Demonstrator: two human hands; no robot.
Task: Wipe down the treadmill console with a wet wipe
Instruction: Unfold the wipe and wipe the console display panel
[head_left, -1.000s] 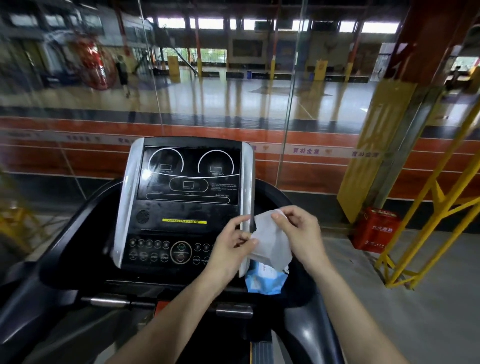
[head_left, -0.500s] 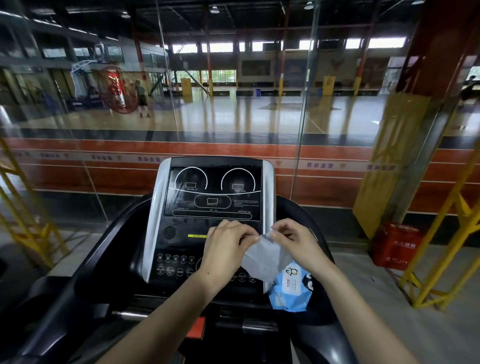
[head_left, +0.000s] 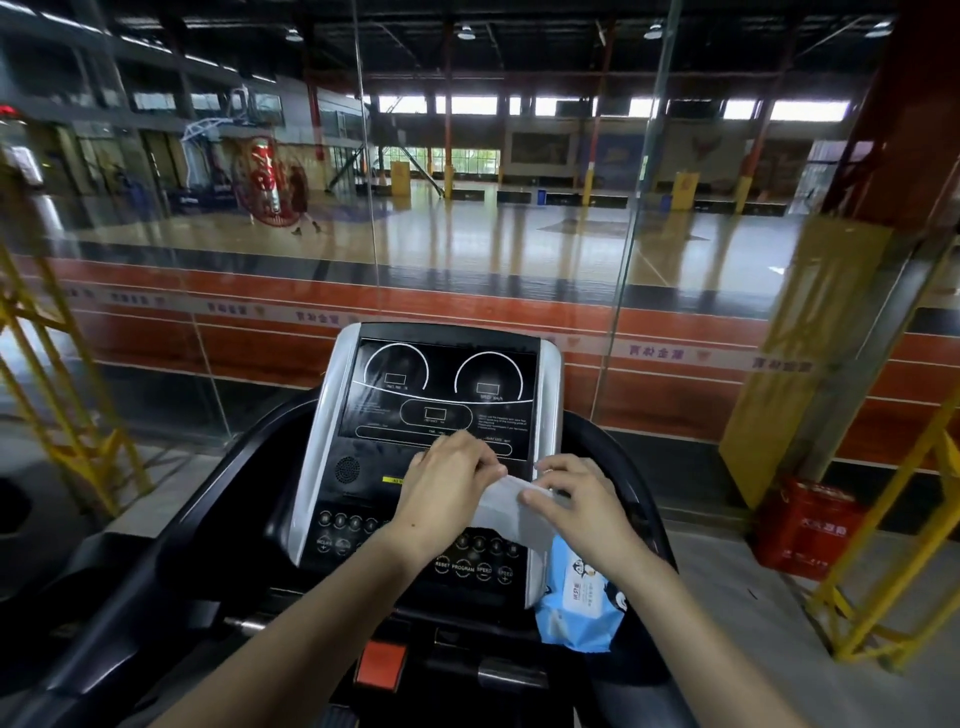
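The treadmill console (head_left: 441, 395) stands straight ahead, a black panel with silver side trims, dial markings above and round buttons below. A white wet wipe (head_left: 511, 512) is stretched in front of its lower right part. My left hand (head_left: 447, 488) pinches the wipe's left edge, fingers curled over the panel. My right hand (head_left: 576, 499) pinches its right edge. The wipe and both hands hide part of the button rows.
A blue wet wipe pack (head_left: 576, 603) leans in the tray beside the console's right trim. Black handrails (head_left: 218, 493) curve round both sides. A red safety key block (head_left: 381, 665) sits below. Glass wall ahead, yellow frames (head_left: 883, 545) and a red crate (head_left: 802, 530) to the right.
Both hands have moved the wipe lower and closer against the console, pulling it wider between them. The view has shifted so the console sits more centred.
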